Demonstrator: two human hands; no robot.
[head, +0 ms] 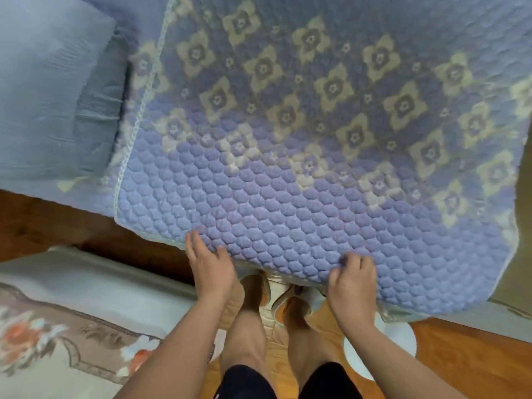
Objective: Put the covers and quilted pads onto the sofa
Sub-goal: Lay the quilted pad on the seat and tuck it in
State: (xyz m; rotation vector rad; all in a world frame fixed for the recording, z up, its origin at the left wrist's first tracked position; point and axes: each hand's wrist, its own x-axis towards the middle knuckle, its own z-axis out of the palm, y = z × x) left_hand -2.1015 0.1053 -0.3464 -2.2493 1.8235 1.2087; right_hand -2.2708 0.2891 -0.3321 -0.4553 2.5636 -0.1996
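A blue quilted pad (302,174) with beige flower shapes lies spread over the sofa seat, and its plain bubbled front edge hangs over the seat's front. My left hand (210,263) lies at that front edge with fingers straight, touching the pad. My right hand (352,283) has its fingers curled into the pad's front edge and pinches the fabric. To the left, a plain blue-grey cover (43,90) wraps the sofa's arm and cushion.
A dark wooden sofa base (72,228) shows under the pad at left. A flowered rug or cloth (57,335) lies on the floor at lower left. My legs and slippered feet (276,292) stand on the wooden floor (460,355) close to the sofa's front.
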